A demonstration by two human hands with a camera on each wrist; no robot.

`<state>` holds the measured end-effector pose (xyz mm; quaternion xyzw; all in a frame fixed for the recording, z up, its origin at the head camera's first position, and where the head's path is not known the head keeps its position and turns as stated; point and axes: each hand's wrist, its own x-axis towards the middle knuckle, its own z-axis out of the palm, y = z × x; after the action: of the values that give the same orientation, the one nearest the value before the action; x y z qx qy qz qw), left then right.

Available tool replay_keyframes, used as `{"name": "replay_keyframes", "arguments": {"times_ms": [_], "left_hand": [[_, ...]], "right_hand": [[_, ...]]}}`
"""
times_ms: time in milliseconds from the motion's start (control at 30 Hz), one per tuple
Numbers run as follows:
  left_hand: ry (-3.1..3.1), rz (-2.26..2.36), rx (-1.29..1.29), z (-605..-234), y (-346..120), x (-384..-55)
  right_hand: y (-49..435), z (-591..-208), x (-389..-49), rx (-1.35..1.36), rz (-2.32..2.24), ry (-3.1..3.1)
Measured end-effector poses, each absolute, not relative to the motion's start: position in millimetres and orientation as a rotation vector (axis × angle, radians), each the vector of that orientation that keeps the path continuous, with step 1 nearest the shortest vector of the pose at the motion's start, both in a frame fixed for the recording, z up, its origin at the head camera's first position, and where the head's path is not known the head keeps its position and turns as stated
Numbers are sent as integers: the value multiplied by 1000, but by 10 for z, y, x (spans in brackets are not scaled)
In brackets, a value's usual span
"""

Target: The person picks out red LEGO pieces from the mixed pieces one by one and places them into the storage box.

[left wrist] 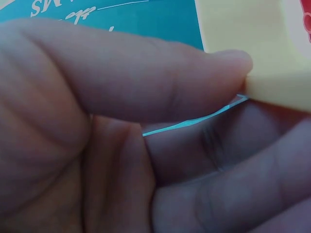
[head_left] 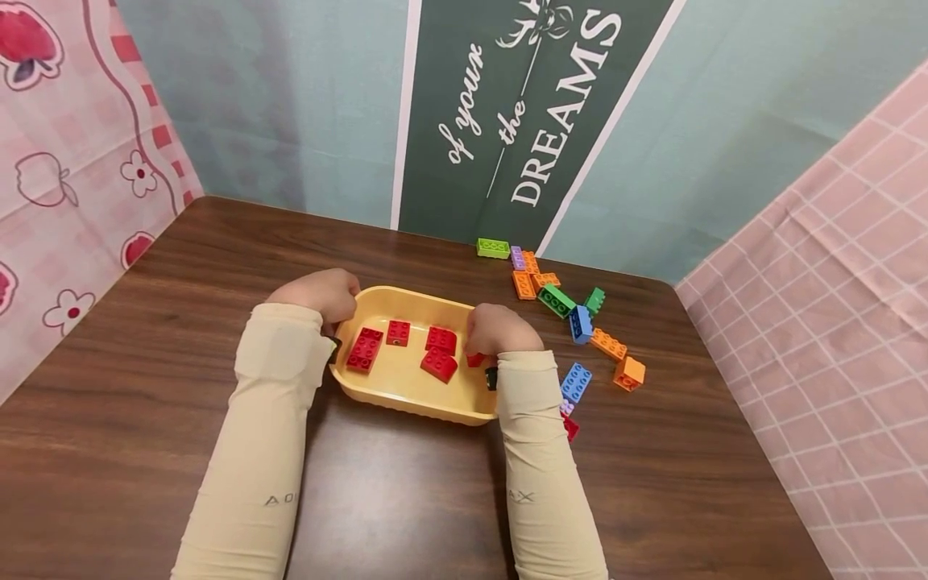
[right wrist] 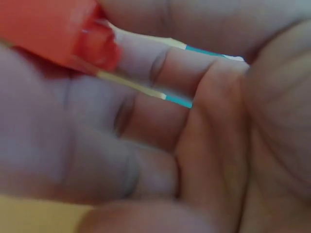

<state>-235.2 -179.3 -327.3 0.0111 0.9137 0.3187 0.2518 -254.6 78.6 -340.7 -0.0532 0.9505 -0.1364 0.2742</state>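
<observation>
A yellow tray [head_left: 406,391] stands on the brown table, with several red toy bricks [head_left: 365,350] lying in it. My left hand [head_left: 322,294] grips the tray's left end; in the left wrist view the thumb lies on the tray wall [left wrist: 282,92] and the fingers curl beneath it. Over the tray's right end, my right hand [head_left: 500,330] holds a red toy brick [right wrist: 48,29] between thumb and fingers. From above, only part of this brick shows below the hand.
Loose bricks lie right of the tray in a curved trail: a lime brick [head_left: 493,248], an orange brick [head_left: 629,374], a blue brick [head_left: 576,383] and several others. A red brick [head_left: 569,427] is partly hidden by the right sleeve. Fabric hangs behind the table [head_left: 406,491].
</observation>
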Motion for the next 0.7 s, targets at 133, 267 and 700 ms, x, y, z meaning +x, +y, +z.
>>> {"name": "replay_keyframes", "arguments": {"times_ms": [133, 267, 700], "left_hand": [[2482, 867, 25, -3270, -1779, -2353], [2482, 868, 30, -3276, -1777, -2354], [2484, 860, 80, -3287, -1812, -2365]], "right_hand": [[787, -3396, -2541, -141, -370, 2551], [914, -3300, -2526, -135, -508, 2585], [1842, -3215, -2457, -247, -310, 2811]]}}
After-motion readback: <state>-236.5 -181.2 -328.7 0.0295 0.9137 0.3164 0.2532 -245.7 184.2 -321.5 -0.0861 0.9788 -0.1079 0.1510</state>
